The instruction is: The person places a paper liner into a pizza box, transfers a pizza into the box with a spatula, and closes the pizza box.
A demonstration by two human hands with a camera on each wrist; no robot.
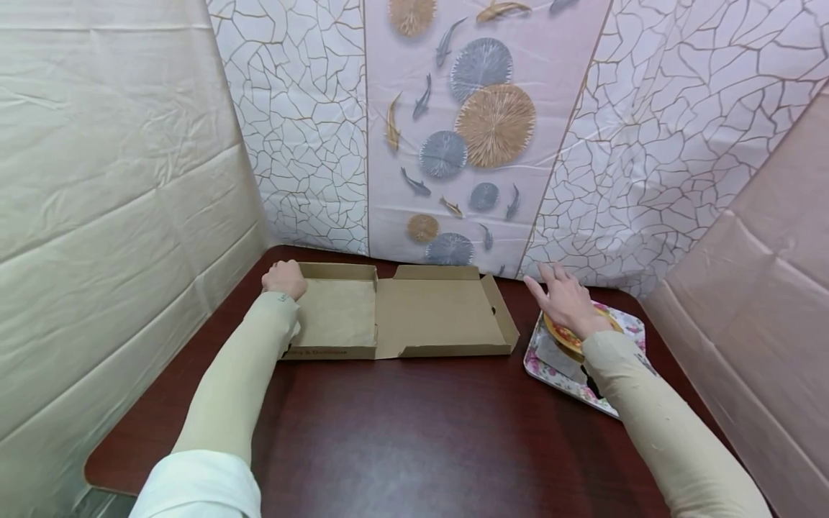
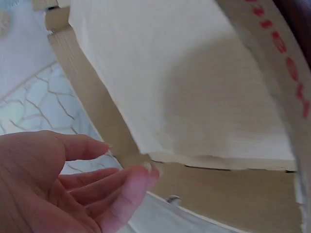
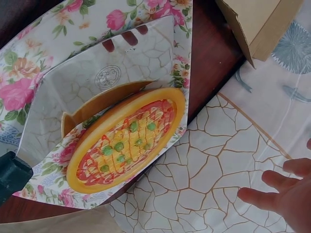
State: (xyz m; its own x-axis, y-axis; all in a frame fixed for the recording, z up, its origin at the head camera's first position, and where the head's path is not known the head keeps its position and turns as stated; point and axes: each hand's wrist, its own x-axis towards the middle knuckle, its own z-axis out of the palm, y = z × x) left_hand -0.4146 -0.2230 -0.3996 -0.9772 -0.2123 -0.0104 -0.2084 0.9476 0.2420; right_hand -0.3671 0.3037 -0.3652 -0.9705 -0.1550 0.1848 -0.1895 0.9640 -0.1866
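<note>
My left hand [image 1: 285,279] is at the far left corner of an opened cardboard box [image 1: 453,309]. Its fingers are loosely bent near the box wall [image 2: 204,194] in the left wrist view, with nothing seen between thumb and fingers; contact is hard to tell. Pale paper [image 1: 340,309] lines the box's left half. My right hand [image 1: 566,298], fingers straight and spread, hovers over the far side of a floral tray [image 1: 628,324]. A small pizza [image 3: 126,141] lies on that tray, beside a shiny metal server blade [image 3: 107,73] with a dark handle [image 3: 14,177].
The box lid lies flat to the right of the lined half on a dark red wooden table [image 1: 414,432]. Patterned cloth [image 1: 311,144] hangs behind the table. Pale panels [image 1: 110,180] close in both sides.
</note>
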